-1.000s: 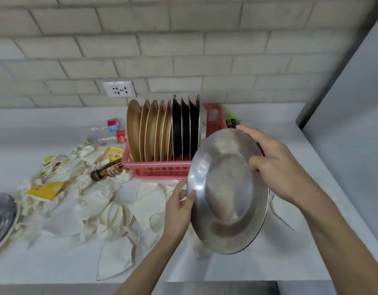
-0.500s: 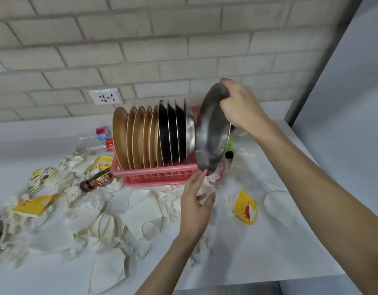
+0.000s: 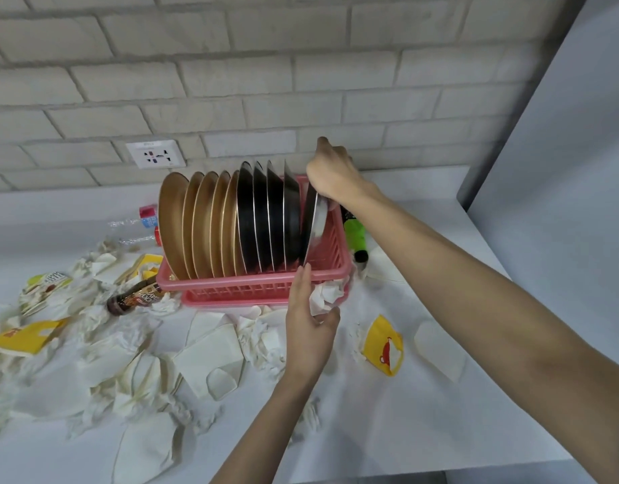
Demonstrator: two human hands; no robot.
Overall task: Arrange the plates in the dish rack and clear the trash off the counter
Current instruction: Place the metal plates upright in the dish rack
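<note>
So our right hand grips the shiny steel plate by its top, tilted in the pink dish rack mid-frame beside the black plates; our left hand is open, fingertips by its bottom edge.

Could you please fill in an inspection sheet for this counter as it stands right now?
Surface: white counter, its left half mostly under litter.
Job's things: pink dish rack holds gold plates and black plates upright in a row; a steel plate leans at the row's right end.
Clutter: crumpled paper; a brown bottle lying by the rack; a yellow cup; a green bottle beside the rack's right end; a clear bottle near the wall.
Hands: right hand grips the steel plate's top rim; left hand open, fingertips at the rack's front edge.
Cables: nothing seen.
Surroundings: brick wall with a socket; grey panel at right.
</note>
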